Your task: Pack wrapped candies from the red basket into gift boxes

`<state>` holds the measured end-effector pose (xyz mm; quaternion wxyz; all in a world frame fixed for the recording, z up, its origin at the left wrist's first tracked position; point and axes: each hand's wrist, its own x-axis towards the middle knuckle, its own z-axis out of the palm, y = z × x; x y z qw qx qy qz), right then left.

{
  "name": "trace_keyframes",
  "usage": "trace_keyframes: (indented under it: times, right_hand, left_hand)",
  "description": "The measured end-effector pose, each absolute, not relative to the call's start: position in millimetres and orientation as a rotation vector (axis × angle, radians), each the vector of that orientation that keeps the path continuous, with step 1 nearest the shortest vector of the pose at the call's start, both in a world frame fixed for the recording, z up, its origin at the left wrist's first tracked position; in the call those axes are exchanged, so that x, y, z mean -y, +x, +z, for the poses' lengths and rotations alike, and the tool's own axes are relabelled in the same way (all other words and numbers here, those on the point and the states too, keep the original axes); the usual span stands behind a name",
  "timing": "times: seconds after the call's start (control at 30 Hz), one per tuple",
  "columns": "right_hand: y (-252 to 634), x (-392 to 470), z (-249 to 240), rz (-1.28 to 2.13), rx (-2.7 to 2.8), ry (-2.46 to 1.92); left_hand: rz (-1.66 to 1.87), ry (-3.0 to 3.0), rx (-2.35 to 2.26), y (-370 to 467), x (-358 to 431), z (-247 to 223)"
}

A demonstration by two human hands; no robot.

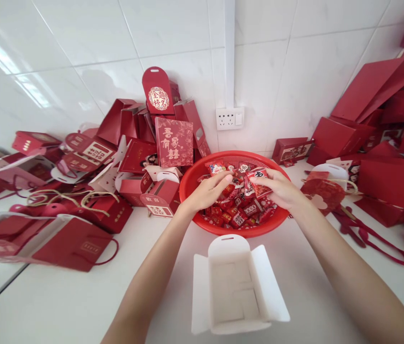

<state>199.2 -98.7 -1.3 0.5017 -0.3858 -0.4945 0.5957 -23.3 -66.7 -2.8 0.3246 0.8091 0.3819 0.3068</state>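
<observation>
A red plastic basket [234, 233] full of red-wrapped candies [239, 217] stands in the middle of the table. Over its left part is my left hand [209, 191], palm down, fingers stretched toward the candies with nothing seen in them. My right hand [278, 188] reaches in from the right and pinches a red packet [259, 181] with dark lettering between thumb and fingers. Nearer to me sits a small box [235, 291], its flaps spread and its white inside bare.
Red gift boxes and bags [90, 234] crowd the left side. More red boxes [395, 181] are piled at the right, beside a red ribbon loop [384, 243]. A tiled wall with a socket [229, 119] rises behind the basket.
</observation>
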Motion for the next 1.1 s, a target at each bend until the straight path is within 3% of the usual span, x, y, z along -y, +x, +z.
trace_keyframes:
  times: [0.3,0.73,1.1]
  right_hand:
    - [199.0,102.9,4.1,1.333,1.217,-0.855]
    - [197.2,101.8,3.5,1.419,1.186,-0.927]
    - [196.7,103.7,3.6,1.417,1.313,-0.98]
  left_hand:
    - [0.579,1.903,-0.779,-29.6,66.7,5.2]
    - [0.974,1.681,-0.841,-30.1,59.7,-4.6]
    - [0.927,1.847,-0.808,-28.0,65.1,0.3]
